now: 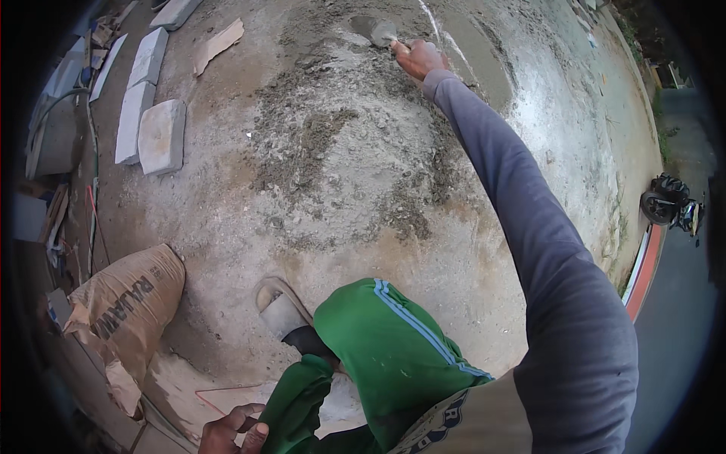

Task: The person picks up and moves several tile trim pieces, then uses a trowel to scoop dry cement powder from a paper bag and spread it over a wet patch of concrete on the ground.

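Note:
My right arm reaches far forward, and my right hand (420, 59) is closed around the handle of a trowel (383, 32). The trowel is down at the far edge of a spread of grey mortar mix (378, 144), with its blade against the wet material. A smoother, wetter patch of mortar (480, 64) lies just right of that hand. Low in the view, my left hand (236, 430) rests by my green trouser leg, fingers loosely bent and apart, with nothing visible in it. Part of this hand is cut off by the lower edge.
Pale concrete blocks (161, 136) stand at the far left, near a torn piece of cardboard (219, 45). A brown paper sack (132, 303) lies at the left. Beside it are a hose (92, 151) and clutter. A motorcycle (671, 203) stands by the road at right.

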The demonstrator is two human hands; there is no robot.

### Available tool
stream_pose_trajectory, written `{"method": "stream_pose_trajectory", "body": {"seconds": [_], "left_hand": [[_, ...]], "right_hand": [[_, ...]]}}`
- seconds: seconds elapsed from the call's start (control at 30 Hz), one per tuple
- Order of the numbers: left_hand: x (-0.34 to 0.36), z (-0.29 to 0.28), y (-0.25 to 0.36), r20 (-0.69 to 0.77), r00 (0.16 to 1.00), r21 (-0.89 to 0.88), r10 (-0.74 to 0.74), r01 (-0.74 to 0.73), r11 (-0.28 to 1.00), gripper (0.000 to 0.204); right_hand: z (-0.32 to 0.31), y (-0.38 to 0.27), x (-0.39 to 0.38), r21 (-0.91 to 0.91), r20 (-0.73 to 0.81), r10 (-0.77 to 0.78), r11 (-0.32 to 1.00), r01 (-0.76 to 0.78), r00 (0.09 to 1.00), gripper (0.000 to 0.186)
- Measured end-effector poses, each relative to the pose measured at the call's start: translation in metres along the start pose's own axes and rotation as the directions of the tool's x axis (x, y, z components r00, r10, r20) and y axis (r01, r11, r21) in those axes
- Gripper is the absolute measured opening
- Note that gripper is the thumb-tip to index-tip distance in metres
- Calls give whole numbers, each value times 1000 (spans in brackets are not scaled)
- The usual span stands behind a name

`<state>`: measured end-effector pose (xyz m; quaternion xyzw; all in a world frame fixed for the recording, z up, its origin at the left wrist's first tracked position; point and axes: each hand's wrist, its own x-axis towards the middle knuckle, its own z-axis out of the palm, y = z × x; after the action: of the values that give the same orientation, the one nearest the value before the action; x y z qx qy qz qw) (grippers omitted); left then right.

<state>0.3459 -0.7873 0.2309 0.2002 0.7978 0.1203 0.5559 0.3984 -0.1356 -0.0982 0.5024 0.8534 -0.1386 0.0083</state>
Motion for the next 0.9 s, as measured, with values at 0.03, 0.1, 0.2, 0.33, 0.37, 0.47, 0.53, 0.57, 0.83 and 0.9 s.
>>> {"method": "stream_pose_trajectory", "body": {"seconds": [0.03,0.1,0.2,0.33,0.37,0.47,0.53,0.57,0.83,0.9], "left_hand": [[1,1,-4,19,1000,-7,15,-15,1000,31],[-1,7,-11,44,999,-30,-1,3,1000,31],[-4,14,-16,-6,995,-28,101,-101,994,33],[-12,7,-7,-10,998,-47,63,-63,997,34],[-12,3,-1,-9,999,-2,47,-47,999,35],[-13,0,15,-40,995,16,92,-91,996,35],[-11,-1,17,-13,992,36,126,-126,991,35],[-9,-1,16,10,987,46,158,-158,986,36],[-8,9,11,-46,972,93,230,-225,970,42],[-8,8,16,-40,975,78,220,-216,973,42]], "right_hand": [[9,3,21,21,-76,-38,999,39,996,75],[31,-9,16,43,-119,-88,995,94,989,77],[37,-19,-14,-94,34,-199,975,201,979,72],[2,-6,-69,71,224,-391,920,385,893,65],[-12,4,-72,103,207,-440,898,428,874,64],[-35,18,-83,190,50,-371,915,356,927,67],[-39,47,-61,185,48,-186,967,174,981,73],[-30,74,-47,187,113,-24,982,2,993,76],[-6,35,-137,126,239,-2,992,-29,971,85],[-31,26,-160,78,291,-89,995,69,953,80]]}}
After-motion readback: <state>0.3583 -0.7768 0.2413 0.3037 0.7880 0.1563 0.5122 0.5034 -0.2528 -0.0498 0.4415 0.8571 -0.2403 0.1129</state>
